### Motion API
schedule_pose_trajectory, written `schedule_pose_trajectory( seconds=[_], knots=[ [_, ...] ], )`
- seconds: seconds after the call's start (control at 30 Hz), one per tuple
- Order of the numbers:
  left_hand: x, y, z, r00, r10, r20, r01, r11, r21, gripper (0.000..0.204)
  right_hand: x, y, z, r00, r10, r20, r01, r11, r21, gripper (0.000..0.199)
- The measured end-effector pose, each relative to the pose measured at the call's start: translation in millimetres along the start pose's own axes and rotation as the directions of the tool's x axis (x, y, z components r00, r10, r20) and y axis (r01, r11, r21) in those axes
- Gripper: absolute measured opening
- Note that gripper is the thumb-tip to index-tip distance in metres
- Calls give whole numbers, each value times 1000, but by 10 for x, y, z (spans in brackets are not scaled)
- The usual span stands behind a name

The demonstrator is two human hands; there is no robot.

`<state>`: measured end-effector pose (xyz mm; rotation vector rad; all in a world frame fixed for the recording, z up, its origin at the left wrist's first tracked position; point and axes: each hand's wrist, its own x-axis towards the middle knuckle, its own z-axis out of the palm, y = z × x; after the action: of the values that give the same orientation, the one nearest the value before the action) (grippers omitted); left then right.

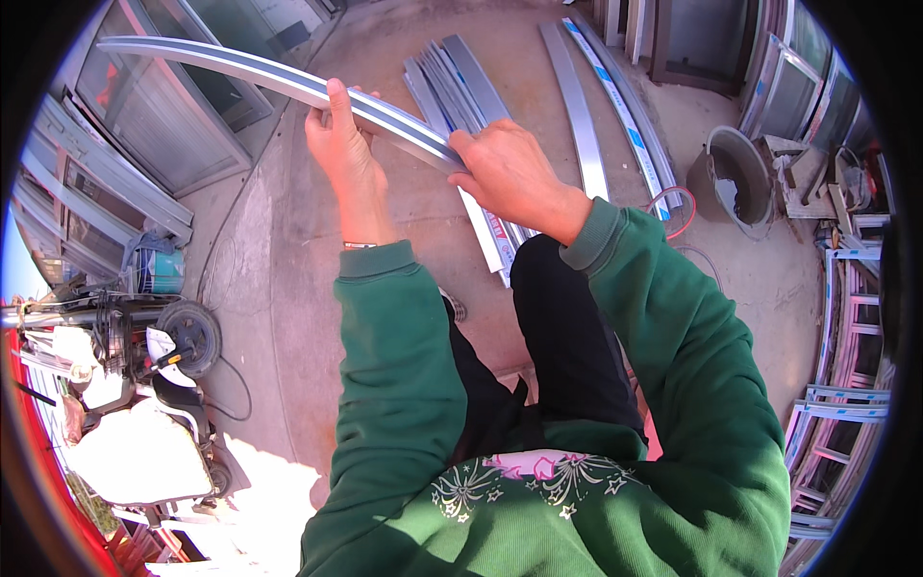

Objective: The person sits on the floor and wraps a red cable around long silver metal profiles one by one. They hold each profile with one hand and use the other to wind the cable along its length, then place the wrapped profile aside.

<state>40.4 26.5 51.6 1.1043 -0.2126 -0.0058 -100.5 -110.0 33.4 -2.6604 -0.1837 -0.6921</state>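
Holding a long metal strip (279,82) up in the air, both hands grip it near one end. The strip is silver with a blue stripe along it, and it stretches away to the upper left, over the concrete floor (279,250). The left hand (344,144) is wrapped around the strip, with the thumb on top. The right hand (510,178) is closed tight on the very end of it, just beside the left hand (the two hands are near but not touching). Both arms wear green sleeves (404,356).

Down on the floor, right behind the hands, lies a pile of more metal strips (461,82). Two more long strips (601,106) lie to the right of that pile, one with blue marks on it. A red cable (678,207) curls near them. A grey bucket (738,173) stands further right, and white frames (846,385) are stacked along the right edge. On the left there is a small cart with a black wheel (190,337), and window frames (144,106) lean by the wall.
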Motion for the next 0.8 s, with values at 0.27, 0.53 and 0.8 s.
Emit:
schedule_pose_trajectory(
  seconds=[0.27,0.53,0.8],
  knots=[
    [41,-138,-116,968,59,-244,-20,987,158,54,-427,-10,-211,895,281,347,-445,631,636,51],
    [51,-90,-117,974,41,-221,-28,998,63,57,-1442,-445,-304,705,613,357,-673,420,608,19],
    [49,-75,-116,977,-44,-209,28,997,-79,55,-1579,-533,-269,878,461,-132,-381,838,389,18]
  ],
)
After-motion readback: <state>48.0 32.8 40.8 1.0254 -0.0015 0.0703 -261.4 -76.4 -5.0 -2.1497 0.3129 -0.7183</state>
